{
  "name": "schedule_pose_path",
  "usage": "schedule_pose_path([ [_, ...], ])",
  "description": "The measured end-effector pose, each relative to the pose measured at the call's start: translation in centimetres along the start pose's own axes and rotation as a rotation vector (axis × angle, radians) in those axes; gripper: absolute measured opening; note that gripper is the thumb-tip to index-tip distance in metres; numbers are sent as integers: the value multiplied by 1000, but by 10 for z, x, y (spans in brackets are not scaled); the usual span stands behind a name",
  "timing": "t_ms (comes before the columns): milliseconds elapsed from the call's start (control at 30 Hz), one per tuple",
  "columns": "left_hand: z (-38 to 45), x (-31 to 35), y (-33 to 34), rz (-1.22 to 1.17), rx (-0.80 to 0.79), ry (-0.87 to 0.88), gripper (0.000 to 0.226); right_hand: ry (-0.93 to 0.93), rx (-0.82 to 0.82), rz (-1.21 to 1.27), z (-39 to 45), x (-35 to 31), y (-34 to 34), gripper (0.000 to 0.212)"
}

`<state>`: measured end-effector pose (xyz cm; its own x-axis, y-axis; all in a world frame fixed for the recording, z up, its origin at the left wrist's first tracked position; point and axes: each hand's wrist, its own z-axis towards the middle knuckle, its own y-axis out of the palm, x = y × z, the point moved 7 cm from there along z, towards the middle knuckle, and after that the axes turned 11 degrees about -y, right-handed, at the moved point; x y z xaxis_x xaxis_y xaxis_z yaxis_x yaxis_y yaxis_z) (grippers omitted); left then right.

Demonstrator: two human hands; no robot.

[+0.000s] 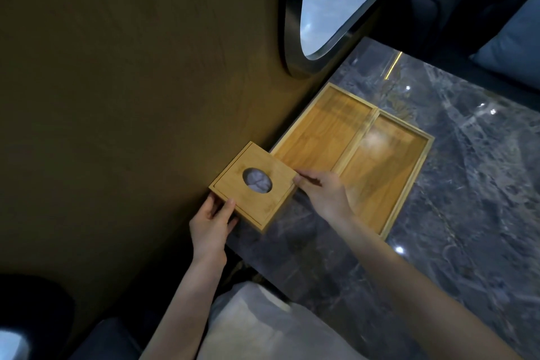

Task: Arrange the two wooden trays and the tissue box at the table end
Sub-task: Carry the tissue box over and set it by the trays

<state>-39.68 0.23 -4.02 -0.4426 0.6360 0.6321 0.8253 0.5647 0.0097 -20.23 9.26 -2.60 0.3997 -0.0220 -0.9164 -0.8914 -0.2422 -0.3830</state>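
Observation:
A square wooden tissue box with an oval opening showing white tissue stands at the table's end against the brown wall. My left hand grips its near left corner. My right hand holds its right corner, lying partly over the trays. Two shallow wooden trays lie side by side on the dark marble table: the left tray runs along the wall, the right tray touches it. The box's far edge meets the left tray's near end.
A brown wood-grain wall borders the table on the left, with a dark-framed oval window above the trays. A blue cushion sits at the far right. White plastic-wrapped material lies below the table's near edge.

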Motion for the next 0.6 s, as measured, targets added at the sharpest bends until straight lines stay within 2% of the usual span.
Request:
schedule_pose_path([
  [300, 1, 2, -5, 170, 31, 85, 47, 64, 3, -14, 0, 5, 0, 28],
  [500, -9, 20, -6, 588, 29, 182, 38, 162, 27, 98, -6, 1, -5, 34],
  [600, -27, 44, -5, 898, 175, 391, 38, 177, 89, 212, -9, -9, -21, 30],
])
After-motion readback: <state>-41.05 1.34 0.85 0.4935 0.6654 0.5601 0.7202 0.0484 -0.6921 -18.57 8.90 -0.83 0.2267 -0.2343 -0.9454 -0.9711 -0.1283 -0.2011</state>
